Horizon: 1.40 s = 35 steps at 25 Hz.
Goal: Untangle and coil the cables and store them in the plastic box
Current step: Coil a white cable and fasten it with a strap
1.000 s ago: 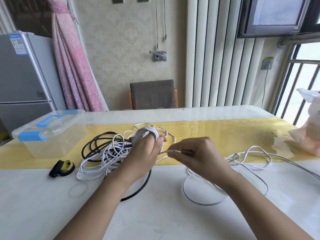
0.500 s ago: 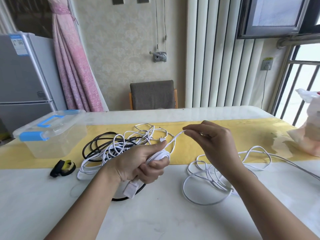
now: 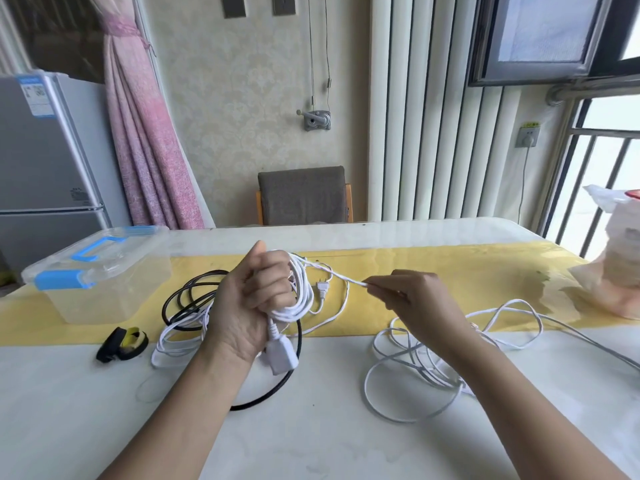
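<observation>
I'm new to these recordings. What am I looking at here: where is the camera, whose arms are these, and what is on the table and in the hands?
There is no machine here. A person works with bare hands, and the single camera sits on their head, looking forward and down.

The left hand grips a bundle of white cable wound into loops, with a white socket end hanging below the palm. The right hand pinches a strand leading off that bundle, stretched between the two hands.

On the white table are a clear plastic box with blue clasps with its lid on, a black cable, loose white cable loops and a small black-and-yellow roll.
</observation>
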Each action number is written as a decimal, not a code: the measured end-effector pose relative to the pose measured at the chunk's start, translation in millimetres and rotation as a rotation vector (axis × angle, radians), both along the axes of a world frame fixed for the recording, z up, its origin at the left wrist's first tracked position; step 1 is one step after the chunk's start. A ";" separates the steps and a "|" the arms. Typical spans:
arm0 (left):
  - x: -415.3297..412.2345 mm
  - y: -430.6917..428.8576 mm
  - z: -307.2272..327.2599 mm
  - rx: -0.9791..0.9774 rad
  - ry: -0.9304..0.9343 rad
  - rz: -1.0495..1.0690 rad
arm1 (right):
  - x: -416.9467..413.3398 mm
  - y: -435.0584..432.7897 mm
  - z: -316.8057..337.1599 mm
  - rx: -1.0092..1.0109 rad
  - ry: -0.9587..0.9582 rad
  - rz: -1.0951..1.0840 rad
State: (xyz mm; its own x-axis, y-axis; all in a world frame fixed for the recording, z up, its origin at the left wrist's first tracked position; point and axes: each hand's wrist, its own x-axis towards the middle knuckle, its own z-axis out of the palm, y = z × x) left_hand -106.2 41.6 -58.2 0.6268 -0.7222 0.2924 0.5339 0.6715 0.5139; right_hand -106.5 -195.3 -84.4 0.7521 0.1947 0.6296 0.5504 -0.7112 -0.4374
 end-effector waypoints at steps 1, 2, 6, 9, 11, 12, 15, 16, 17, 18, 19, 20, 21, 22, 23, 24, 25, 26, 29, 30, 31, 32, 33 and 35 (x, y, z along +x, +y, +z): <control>2.9 -0.3 -1.6 -0.032 0.049 0.049 | -0.5 3.6 -2.2 -0.045 0.035 0.028; 5.2 -1.0 -3.6 -0.058 0.079 0.094 | -1.3 7.8 -4.7 -0.078 0.070 0.059; 8.8 -9.4 -3.9 -0.046 0.117 0.329 | -4.5 20.4 -12.0 -0.142 0.180 0.135; 8.0 -15.3 -2.4 0.089 0.096 0.591 | -8.9 22.5 -10.2 -0.223 0.253 0.162; 7.6 -19.2 -1.8 0.165 0.077 0.674 | -12.2 23.6 -8.2 -0.249 0.279 0.171; 7.6 -21.1 -1.8 0.198 0.077 0.714 | -13.6 24.2 -7.2 -0.254 0.288 0.170; 7.8 -27.8 -2.6 0.289 0.077 0.905 | -16.0 25.2 -4.3 -0.262 0.312 0.195; 7.3 -29.9 -4.3 0.354 0.008 1.018 | -17.2 25.6 -2.9 -0.258 0.321 0.208; 7.5 -31.4 -7.6 0.469 -0.122 1.168 | -18.7 26.4 -1.6 -0.246 0.333 0.220; 7.5 -31.9 -12.0 0.618 -0.327 1.341 | -20.2 27.2 -0.4 -0.222 0.345 0.240; 8.0 -31.9 -16.7 0.749 -0.575 1.480 | -21.5 27.6 0.7 -0.194 0.354 0.270; 8.7 -31.0 -21.6 0.843 -0.804 1.547 | -23.3 27.9 2.4 -0.168 0.356 0.306; 8.9 -29.6 -25.1 0.927 -0.965 1.532 | -25.4 28.0 5.0 -0.151 0.343 0.335; 8.9 -27.9 -27.2 1.017 -1.067 1.464 | -27.3 27.5 8.0 -0.139 0.308 0.348; 9.2 -26.9 -29.2 1.108 -1.134 1.358 | -28.4 25.8 10.9 -0.117 0.253 0.340; 8.3 -27.2 -30.4 1.197 -1.159 1.222 | -28.6 23.3 13.6 -0.074 0.188 0.300; 5.6 -27.7 -30.5 1.267 -1.138 1.083 | -28.7 20.5 16.6 -0.013 0.128 0.234; 1.7 -28.2 -29.7 1.309 -1.080 0.954 | -29.2 17.7 19.7 0.053 0.079 0.162; -8.8 -30.7 -24.1 1.404 -0.858 0.652 | -31.3 12.4 27.6 0.213 -0.005 0.021; -11.3 -31.1 -21.4 1.416 -0.782 0.571 | -31.9 11.0 30.1 0.247 -0.016 -0.016; -13.1 -31.0 -18.0 1.408 -0.704 0.490 | -31.5 8.9 32.1 0.281 -0.016 -0.057; -14.8 -29.6 -14.3 1.384 -0.635 0.391 | -30.1 5.7 33.7 0.320 -0.008 -0.101; -15.8 -27.4 -11.1 1.333 -0.581 0.263 | -27.6 1.2 34.5 0.358 0.001 -0.148; -16.5 -20.2 -4.5 1.142 -0.496 -0.066 | -21.9 -8.0 34.9 0.414 0.018 -0.236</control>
